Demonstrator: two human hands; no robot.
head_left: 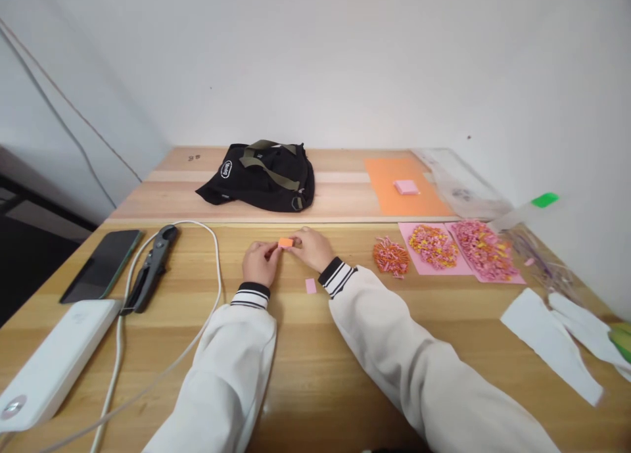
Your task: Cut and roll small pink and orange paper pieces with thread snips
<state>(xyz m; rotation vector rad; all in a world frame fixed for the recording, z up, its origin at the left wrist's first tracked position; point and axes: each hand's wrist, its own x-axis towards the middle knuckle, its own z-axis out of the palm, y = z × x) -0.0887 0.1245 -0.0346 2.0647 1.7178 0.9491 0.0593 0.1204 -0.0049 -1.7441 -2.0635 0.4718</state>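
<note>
Between my two hands is a small orange piece of paper [285, 242] with a pink edge showing below it. My left hand [259, 263] pinches it from the left with thumb and fingers. From the right, my right hand [314, 248] grips its other side. Just below the right hand a small pink paper rectangle [310, 286] lies flat on the wooden table [296, 348]. To the right sits a loose heap of orange and pink paper pieces [391, 256].
Pink sheets carry two more heaps, one mixed [434, 246] and one mostly pink [483, 249]. A pink stack [406, 187] rests on an orange sheet [389, 203]. A black bag [266, 177] lies behind. Leftward are a phone [102, 265], black-handled tool [152, 269], white power bank [59, 361] and cable [219, 269].
</note>
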